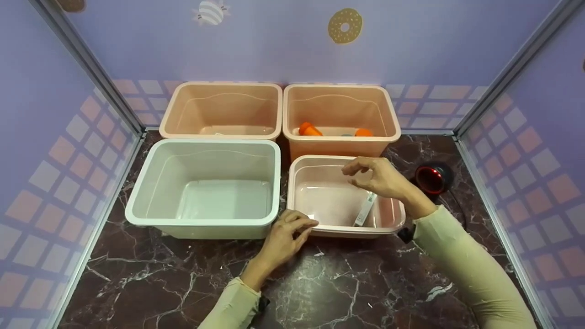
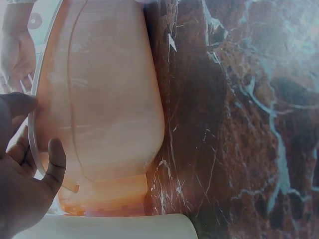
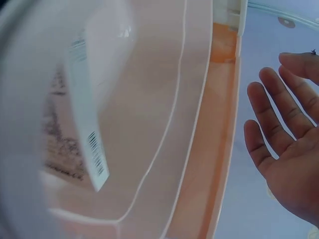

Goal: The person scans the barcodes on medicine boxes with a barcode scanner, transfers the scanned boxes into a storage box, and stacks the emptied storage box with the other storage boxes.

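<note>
My left hand (image 1: 285, 235) is at the front left corner of a small pale pink bin (image 1: 349, 230), its fingertips right at the rim. The left wrist view shows the thumb (image 2: 56, 154) in front of the bin's outer wall. Over the bin's right side hovers my right hand (image 1: 377, 176), holding nothing, its fingers loosely bent and spread. Inside the bin a slim white box (image 1: 365, 209) leans toward the right wall. A barcode shows on the box (image 3: 92, 144) in the right wrist view.
A larger white bin (image 1: 203, 222) stands left of the pink one. Behind are two peach bins; the right one (image 1: 340, 138) holds orange things (image 1: 311, 130). A black device with a red glow (image 1: 430, 179) sits on the dark marbled table (image 1: 183, 278), near the right wall panel.
</note>
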`<action>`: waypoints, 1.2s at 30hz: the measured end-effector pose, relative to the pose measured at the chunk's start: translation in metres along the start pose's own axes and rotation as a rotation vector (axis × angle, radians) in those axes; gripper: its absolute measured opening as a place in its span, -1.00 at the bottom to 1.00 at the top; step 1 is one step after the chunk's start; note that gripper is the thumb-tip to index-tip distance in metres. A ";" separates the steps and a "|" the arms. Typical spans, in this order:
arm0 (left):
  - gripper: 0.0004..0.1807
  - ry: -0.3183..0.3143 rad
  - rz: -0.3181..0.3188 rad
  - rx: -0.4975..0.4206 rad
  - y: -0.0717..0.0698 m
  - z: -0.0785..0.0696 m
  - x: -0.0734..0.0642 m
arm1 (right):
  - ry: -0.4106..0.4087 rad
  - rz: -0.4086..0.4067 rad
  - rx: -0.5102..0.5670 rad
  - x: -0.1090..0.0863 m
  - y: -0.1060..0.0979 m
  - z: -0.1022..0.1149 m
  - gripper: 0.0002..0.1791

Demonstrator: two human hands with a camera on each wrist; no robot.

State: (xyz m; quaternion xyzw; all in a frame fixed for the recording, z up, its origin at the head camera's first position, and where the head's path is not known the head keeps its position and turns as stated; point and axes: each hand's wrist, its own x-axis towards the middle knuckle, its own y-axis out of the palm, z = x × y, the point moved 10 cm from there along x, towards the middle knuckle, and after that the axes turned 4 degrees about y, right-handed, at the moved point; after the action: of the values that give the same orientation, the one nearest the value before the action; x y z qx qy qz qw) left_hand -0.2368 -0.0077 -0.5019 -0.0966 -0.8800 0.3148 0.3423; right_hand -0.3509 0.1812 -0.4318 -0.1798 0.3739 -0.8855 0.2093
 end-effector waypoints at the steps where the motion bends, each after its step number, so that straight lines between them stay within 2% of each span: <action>1: -0.80 0.000 0.001 -0.001 0.000 0.000 0.000 | 0.008 0.010 0.001 -0.002 0.000 -0.003 -0.75; 18: -0.80 -0.002 -0.004 -0.007 0.000 0.000 0.000 | 0.063 0.138 0.039 -0.032 0.017 -0.047 -0.74; 27: -0.79 0.001 -0.002 -0.001 0.001 0.001 -0.001 | 0.007 0.250 -0.099 -0.040 0.030 -0.057 -0.76; 36: -0.78 -0.007 -0.003 -0.007 0.001 0.002 -0.001 | -0.003 0.352 -0.175 -0.040 0.042 -0.063 -0.65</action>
State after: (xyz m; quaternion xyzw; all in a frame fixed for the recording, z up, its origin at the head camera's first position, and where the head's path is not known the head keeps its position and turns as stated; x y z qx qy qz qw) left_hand -0.2372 -0.0082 -0.5037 -0.0953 -0.8826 0.3114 0.3392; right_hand -0.3365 0.2114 -0.5106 -0.1304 0.4747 -0.7990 0.3453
